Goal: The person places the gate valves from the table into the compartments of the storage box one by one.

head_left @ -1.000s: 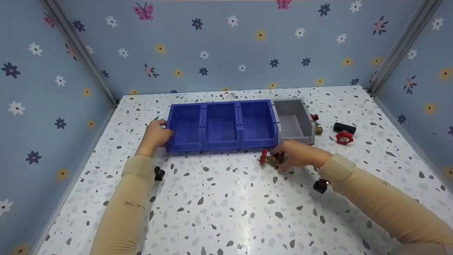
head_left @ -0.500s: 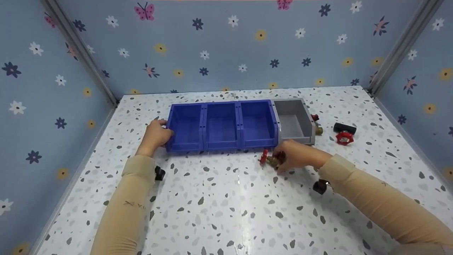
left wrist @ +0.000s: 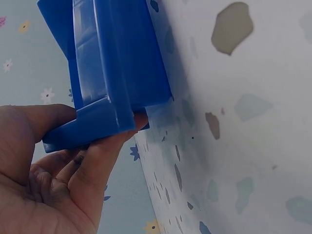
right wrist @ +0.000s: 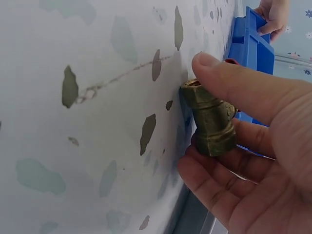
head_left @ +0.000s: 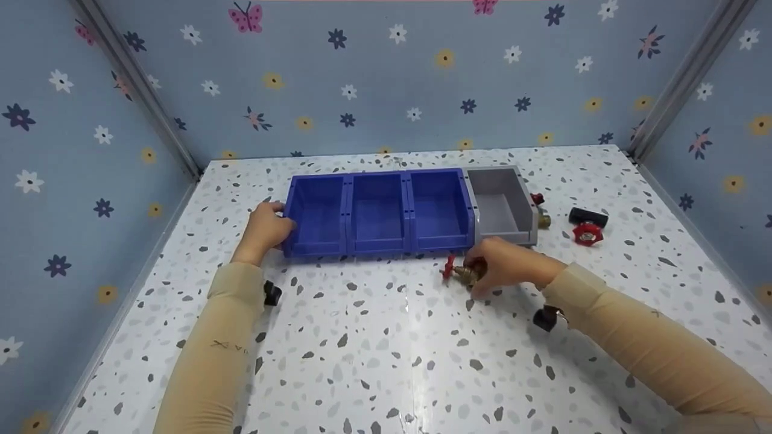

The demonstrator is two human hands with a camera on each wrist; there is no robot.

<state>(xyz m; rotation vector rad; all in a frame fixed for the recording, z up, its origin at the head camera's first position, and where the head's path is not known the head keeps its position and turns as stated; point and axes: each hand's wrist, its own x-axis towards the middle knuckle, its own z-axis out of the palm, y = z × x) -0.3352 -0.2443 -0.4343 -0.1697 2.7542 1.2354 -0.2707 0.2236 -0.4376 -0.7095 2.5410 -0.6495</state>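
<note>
In the head view, my left hand [head_left: 263, 231] holds the outer side of the leftmost blue bin [head_left: 317, 211]. The left wrist view shows its thumb on one side of the blue bin wall [left wrist: 97, 117] and fingers on the other. My right hand [head_left: 509, 263] grips a brass gate valve [head_left: 466, 274] with a red handwheel [head_left: 447, 267], just in front of the bins. Close up, the valve's brass body [right wrist: 210, 119] lies between the thumb and the curled fingers, low over the table; whether it touches the surface I cannot tell.
Two more blue bins [head_left: 378, 211] and a grey bin [head_left: 497, 211] complete the joined row. Right of it lie a brass fitting [head_left: 544, 222], a small red handwheel [head_left: 537, 198], a black tube [head_left: 588, 217] and a red handwheel [head_left: 587, 234]. Patterned walls enclose the speckled table [head_left: 362, 361].
Both hands stay almost in place. The valve in my right hand has turned very slightly, and more of its brass body shows now.
</note>
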